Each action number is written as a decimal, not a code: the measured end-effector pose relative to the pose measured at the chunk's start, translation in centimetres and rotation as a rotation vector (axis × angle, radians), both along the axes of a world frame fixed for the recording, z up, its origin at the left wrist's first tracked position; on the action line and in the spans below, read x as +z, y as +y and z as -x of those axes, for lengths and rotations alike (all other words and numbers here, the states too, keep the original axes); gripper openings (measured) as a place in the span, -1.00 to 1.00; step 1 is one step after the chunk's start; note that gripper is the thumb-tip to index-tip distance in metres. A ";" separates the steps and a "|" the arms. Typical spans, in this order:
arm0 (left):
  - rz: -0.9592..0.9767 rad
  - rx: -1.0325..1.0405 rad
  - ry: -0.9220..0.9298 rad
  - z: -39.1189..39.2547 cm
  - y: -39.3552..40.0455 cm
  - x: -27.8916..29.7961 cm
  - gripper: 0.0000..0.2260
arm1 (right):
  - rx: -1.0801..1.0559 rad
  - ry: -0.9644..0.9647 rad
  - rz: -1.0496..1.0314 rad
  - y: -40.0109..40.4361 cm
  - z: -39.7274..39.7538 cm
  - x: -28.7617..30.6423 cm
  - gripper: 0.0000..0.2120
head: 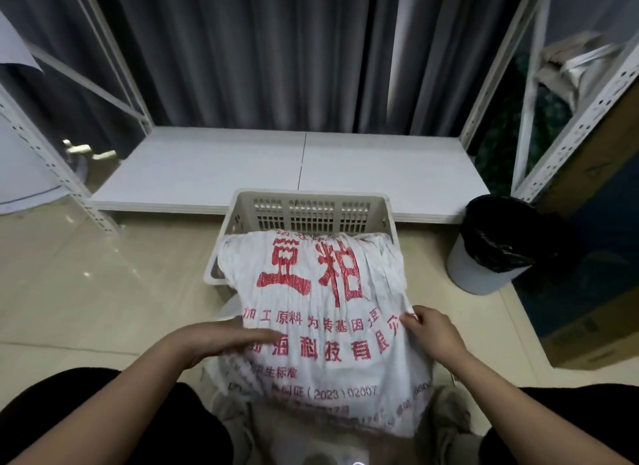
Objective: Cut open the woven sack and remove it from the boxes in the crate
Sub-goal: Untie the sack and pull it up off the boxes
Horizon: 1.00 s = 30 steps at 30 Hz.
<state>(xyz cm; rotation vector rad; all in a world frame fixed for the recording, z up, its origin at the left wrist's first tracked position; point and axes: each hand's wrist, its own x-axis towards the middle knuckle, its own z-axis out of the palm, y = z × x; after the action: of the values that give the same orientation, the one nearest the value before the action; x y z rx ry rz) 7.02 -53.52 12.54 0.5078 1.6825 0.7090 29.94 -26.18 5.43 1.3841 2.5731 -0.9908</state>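
A white woven sack (321, 312) with large red printed characters lies over the near part of a cream plastic crate (311, 205) on the floor and hangs down toward me. It hides whatever is in the crate; no boxes show. My left hand (224, 340) rests flat against the sack's left side, fingers stretched out and pointing right. My right hand (432, 333) pinches the sack's right edge between thumb and fingers. No cutting tool is in sight.
A white low shelf board (301, 167) runs behind the crate, with dark curtains beyond. A bin with a black liner (491, 243) stands right of the crate. White perforated rack uprights (581, 118) flank both sides. Cardboard boxes (594, 312) sit at the far right.
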 end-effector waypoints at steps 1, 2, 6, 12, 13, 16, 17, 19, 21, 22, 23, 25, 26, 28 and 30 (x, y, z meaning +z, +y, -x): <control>-0.035 -0.070 0.070 -0.9 0.0 -0.3 -0.25 | -0.054 0.036 0.000 -0.4 0.3 0.5 -0.67; -0.049 -0.116 0.207 -1.6 0.3 -0.9 -0.18 | -0.113 0.073 0.008 -0.3 0.9 0.8 -0.67; 0.093 -0.010 0.948 -2.2 1.9 -1.6 -0.59 | -0.242 0.127 0.088 0.6 3.2 2.5 -0.72; 0.021 0.255 0.846 -0.5 4.5 -0.6 -0.61 | -0.148 0.309 -0.232 -1.1 4.0 5.6 -0.50; 0.000 0.336 0.787 -0.4 4.4 -0.8 -0.61 | -0.099 0.398 -0.371 -2.4 3.5 6.2 -0.59; -0.093 0.680 0.517 -0.1 4.2 -0.7 -0.59 | 0.221 0.323 -0.346 -6.8 1.5 6.4 -0.75; -0.105 0.775 0.427 0.0 4.0 -0.6 -0.60 | 0.342 0.162 -0.268 -8.0 0.8 5.6 -0.64; -0.099 0.884 0.294 0.2 4.1 -0.3 -0.61 | 0.483 -0.070 -0.295 -9.4 -0.2 3.3 -0.37; -0.101 0.971 0.178 0.2 4.3 0.2 -0.60 | 0.458 -0.078 -0.390 -10.0 -0.5 2.1 -0.32; -0.117 1.010 0.127 0.1 4.4 0.5 -0.62 | 0.476 -0.028 -0.454 -10.2 -0.4 1.9 -0.38; -0.129 1.029 0.094 0.0 4.6 0.6 -0.65 | 0.524 0.030 -0.538 -10.4 -0.4 1.6 -0.46; -0.159 1.025 0.063 -0.2 5.0 1.2 -0.74 | 0.625 0.132 -0.689 -10.5 -0.4 1.4 -0.64; -0.178 1.017 0.068 -0.3 5.1 1.7 -0.81 | 0.642 0.161 -0.728 -10.6 -0.4 1.5 -0.70; -0.225 0.995 0.088 0.0 5.6 2.5 -0.74 | 0.607 0.196 -0.771 -10.5 -0.5 2.0 -0.75; -0.270 0.975 0.091 0.6 6.2 3.3 -0.69 | 0.570 0.244 -0.788 -9.8 -0.4 2.9 -0.74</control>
<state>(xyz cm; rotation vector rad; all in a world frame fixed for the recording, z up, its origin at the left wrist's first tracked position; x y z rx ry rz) 6.41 -47.35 15.89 -0.1524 1.8967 1.6429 30.33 -36.03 8.35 0.4837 3.4172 -0.0392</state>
